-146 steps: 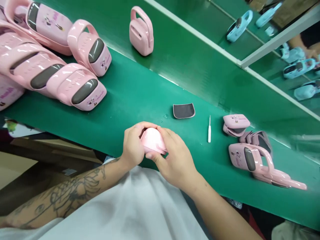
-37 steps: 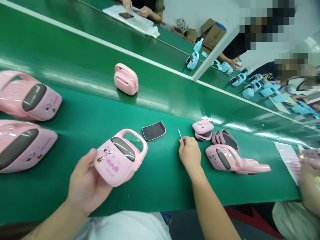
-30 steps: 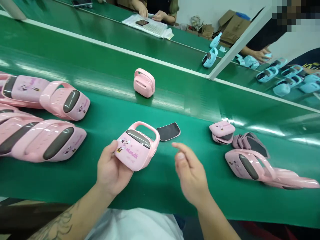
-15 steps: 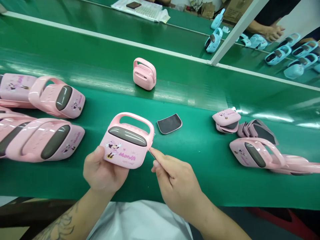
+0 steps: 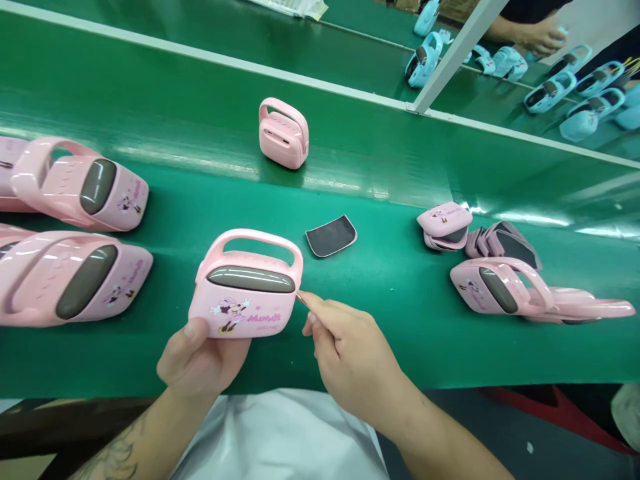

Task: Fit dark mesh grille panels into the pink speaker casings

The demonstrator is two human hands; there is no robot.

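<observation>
My left hand grips a pink power bank by its lower left, thumb on the front. The power bank has a carry handle, a dark glossy window and a cartoon mouse print, and is tilted toward me. My right hand pinches a thin, narrow tool, its tip at the power bank's right edge just below the handle. Most of the tool is hidden by my fingers, so its kind is unclear. Beyond my hands a loose curved cover panel lies dark inside up on the green bench.
Several pink power banks lie at the left. Another pink power bank stands at the back. To the right are stacked cover panels and more power banks. Past a white rail are blue units and a person's hand.
The view has shifted slightly, so the bench items sit higher and further left. The held power bank has turned more level, and the tool tip remains at its right edge.
</observation>
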